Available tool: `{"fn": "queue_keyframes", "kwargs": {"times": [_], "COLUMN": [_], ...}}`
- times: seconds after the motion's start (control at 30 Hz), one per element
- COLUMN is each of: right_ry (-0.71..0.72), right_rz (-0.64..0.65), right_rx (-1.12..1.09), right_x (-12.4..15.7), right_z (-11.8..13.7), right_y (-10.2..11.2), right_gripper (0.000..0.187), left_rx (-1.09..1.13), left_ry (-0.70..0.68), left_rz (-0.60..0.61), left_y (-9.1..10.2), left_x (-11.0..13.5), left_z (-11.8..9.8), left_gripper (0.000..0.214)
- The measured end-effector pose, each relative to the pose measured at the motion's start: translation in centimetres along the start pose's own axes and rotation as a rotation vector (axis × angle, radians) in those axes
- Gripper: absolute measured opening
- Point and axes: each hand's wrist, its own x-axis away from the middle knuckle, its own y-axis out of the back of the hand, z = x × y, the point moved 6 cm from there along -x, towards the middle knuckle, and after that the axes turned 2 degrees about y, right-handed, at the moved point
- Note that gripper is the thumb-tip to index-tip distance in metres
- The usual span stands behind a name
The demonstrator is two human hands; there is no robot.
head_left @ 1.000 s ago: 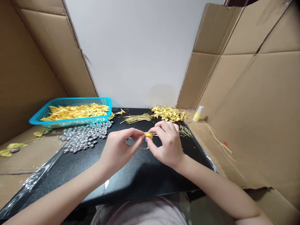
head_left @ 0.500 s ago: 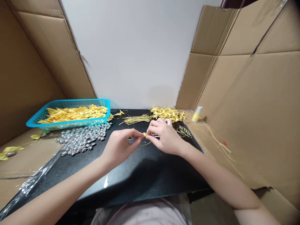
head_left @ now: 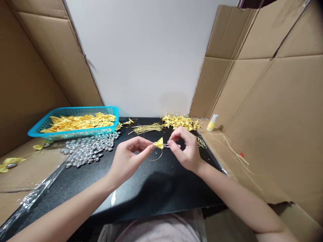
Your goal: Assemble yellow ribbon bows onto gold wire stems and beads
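Observation:
Between its thumb and fingertips, my left hand (head_left: 133, 153) pinches a small yellow ribbon bow (head_left: 158, 143) above the black tabletop. A thin gold wire loop (head_left: 161, 155) hangs below the bow. Just right of the bow, my right hand (head_left: 185, 146) has its thumb and index fingertips brought together. Whether something thin is caught between them is too small to see. A slim metal tool with a pinkish end (head_left: 174, 146) shows behind the right thumb, partly covered, its kind unclear.
A blue basket (head_left: 73, 132) of yellow ribbon pieces stands back left, with silver beads (head_left: 88, 149) heaped before it. Gold wire ties (head_left: 147, 128) and a pile of yellow bows (head_left: 180, 121) lie behind my hands. A thread spool (head_left: 212, 122) stands right; cardboard walls (head_left: 272, 111) flank the table.
My right hand has drawn away to the right from the left fingertips. The yellow bow and its wire loop show more fully now, still in my left hand.

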Motion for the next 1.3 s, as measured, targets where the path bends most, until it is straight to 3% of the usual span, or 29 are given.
{"fn": "queue_keyframes", "kwargs": {"times": [0.13, 0.27, 0.33, 0.43, 0.53, 0.6, 0.7, 0.8, 0.93, 1.03, 1.1, 1.3], "right_ry": [-0.002, -0.031, -0.045, -0.036, -0.064, -0.171, -0.363, -0.348, -0.163, -0.177, -0.225, -0.311], "right_rz": [0.055, 0.082, 0.17, 0.468, 0.716, 0.774, 0.711, 0.561, 0.33, 0.023, -0.099, -0.08], "right_rx": [0.13, 0.264, 0.264, 0.139, 0.042, -0.007, -0.234, -0.405, -0.283, -0.081, -0.01, -0.144], "right_x": [1.9, 1.7, 0.9, -0.4, -1.2, -1.5, -1.3, -0.7, 0.5, 1.9, 2.9, 3.9], "right_z": [0.1, -0.8, -1.4, -2.2, -3.0, -3.9, -5.1, -5.4, -4.6, -4.4, -4.4, -4.8], "right_y": [-1.4, -2.2, -2.5, -3.4, -3.9, -4.1, -4.2, -3.9, -3.4, -2.9, -3.1, -4.4], "right_gripper": [0.019, 0.016, 0.018, 0.017, 0.016, 0.016, 0.015, 0.018, 0.013, 0.017, 0.019, 0.01], "left_rx": [0.113, 0.158, 0.186, 0.231, 0.21, 0.209, 0.215, 0.263, 0.373, 0.433, 0.447, 0.332], "left_ry": [0.001, 0.034, 0.091, 0.19, 0.214, 0.214, 0.223, 0.229, 0.231, 0.175, 0.132, 0.048], "left_rz": [-0.094, -0.073, -0.006, 0.179, 0.373, 0.429, 0.379, 0.242, 0.057, -0.002, -0.016, -0.028], "left_y": [-0.3, -1.3, -1.9, -2.9, -3.5, -3.6, -3.4, -3.0, -2.5, -2.5, -2.7, -2.8], "left_x": [0.3, 0.3, 0.1, -0.7, -1.6, -2.2, -2.7, -2.7, -2.3, -1.8, -1.4, -0.5], "left_z": [0.5, 1.7, 2.6, 3.8, 4.3, 4.5, 5.1, 5.7, 6.3, 5.8, 5.4, 4.6], "left_gripper": [0.021, 0.023, 0.029, 0.045, 0.028, 0.026, 0.024, 0.026, 0.026, 0.024, 0.026, 0.026]}}
